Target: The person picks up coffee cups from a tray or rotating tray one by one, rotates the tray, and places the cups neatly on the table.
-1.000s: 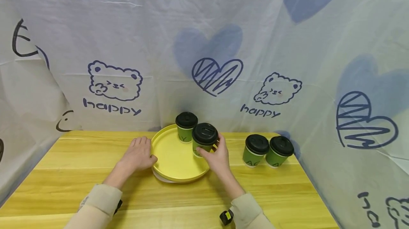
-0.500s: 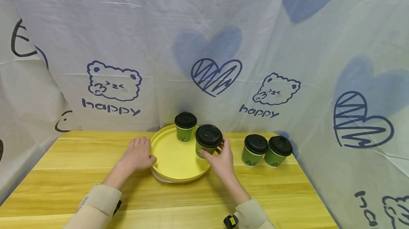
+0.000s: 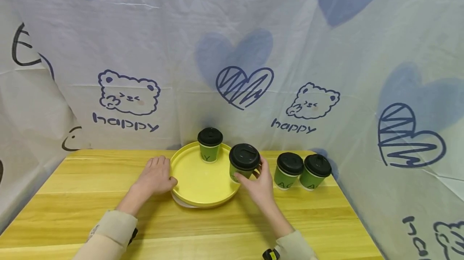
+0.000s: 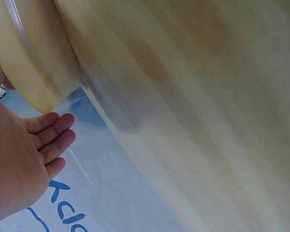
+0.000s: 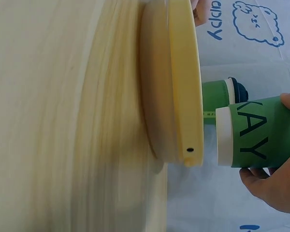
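Observation:
In the head view, my right hand (image 3: 260, 183) holds a green paper cup (image 5: 253, 137) with a black lid, thumb in front and fingers around the far side. The cup hangs upright over the right part of the round yellow tray (image 3: 203, 185), with a gap below it in the right wrist view. My left hand (image 3: 156, 175) rests at the tray's left edge; its thumb lies over the rim and its other fingers extend loosely outside, as the left wrist view shows. Another lidded green cup (image 3: 209, 147) stands at the back of the tray.
Two more lidded green cups, a nearer one (image 3: 288, 171) and one beside it (image 3: 315, 172), stand close together on the wooden table (image 3: 203, 236) to the right. A pale base (image 3: 183, 201) shows under the tray. A printed cloth (image 3: 174, 50) hangs behind the table.
My right hand has carried its cup to the right, away from the cup at the back of the tray. The left hand and tray stay in place.

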`<state>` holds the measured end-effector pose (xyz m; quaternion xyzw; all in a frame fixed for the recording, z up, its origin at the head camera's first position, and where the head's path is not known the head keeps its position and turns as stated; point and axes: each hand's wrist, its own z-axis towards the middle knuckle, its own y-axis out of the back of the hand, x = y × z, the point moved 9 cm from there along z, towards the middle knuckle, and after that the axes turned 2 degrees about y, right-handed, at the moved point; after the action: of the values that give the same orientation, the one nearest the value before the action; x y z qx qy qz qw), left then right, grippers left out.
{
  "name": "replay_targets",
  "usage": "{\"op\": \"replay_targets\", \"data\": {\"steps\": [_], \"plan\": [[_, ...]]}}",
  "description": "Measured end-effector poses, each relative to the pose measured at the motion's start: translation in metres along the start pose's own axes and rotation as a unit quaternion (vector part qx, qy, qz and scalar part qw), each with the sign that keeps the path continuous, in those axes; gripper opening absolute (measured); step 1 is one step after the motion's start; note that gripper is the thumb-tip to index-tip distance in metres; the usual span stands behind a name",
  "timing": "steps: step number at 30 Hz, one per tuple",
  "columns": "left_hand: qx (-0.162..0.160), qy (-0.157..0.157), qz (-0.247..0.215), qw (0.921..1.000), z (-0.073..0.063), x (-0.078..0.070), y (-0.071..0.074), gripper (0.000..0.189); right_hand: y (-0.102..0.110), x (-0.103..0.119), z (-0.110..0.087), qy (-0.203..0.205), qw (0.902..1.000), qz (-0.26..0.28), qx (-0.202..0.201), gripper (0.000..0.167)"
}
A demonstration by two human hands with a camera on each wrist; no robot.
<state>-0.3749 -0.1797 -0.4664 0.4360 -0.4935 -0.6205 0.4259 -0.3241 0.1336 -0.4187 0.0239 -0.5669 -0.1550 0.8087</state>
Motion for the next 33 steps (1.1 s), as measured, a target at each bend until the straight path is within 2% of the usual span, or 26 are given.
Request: {"op": "replay_targets", "data": {"steps": [13, 16, 18, 20, 24, 33], "plan": [[0.004, -0.002, 0.003, 1.0, 0.0, -0.003, 0.004, 0.062, 0.027, -0.008, -0.009, -0.014, 0.9999, -0.01, -0.001, 0.083], [0.005, 0.0, 0.002, 1.0, -0.001, -0.004, 0.005, 0.062, 0.032, 0.006, -0.015, -0.025, 0.9996, -0.013, 0.005, 0.083], [0.006, 0.001, -0.001, 1.0, -0.002, -0.003, 0.005, 0.063, 0.035, 0.006, -0.017, -0.034, 0.9993, -0.016, 0.007, 0.084], [0.007, 0.001, -0.001, 1.0, -0.002, -0.003, 0.005, 0.063, 0.039, 0.004, -0.019, -0.038, 0.9991, -0.019, 0.007, 0.085], [0.011, 0.002, 0.001, 0.9999, -0.001, -0.002, 0.003, 0.063, 0.047, -0.018, -0.019, -0.032, 0.9992, -0.024, 0.001, 0.088], [0.011, 0.003, 0.007, 0.9999, -0.001, -0.001, 0.003, 0.065, 0.063, -0.03, -0.029, -0.052, 0.9984, -0.02, -0.011, 0.087]]}}
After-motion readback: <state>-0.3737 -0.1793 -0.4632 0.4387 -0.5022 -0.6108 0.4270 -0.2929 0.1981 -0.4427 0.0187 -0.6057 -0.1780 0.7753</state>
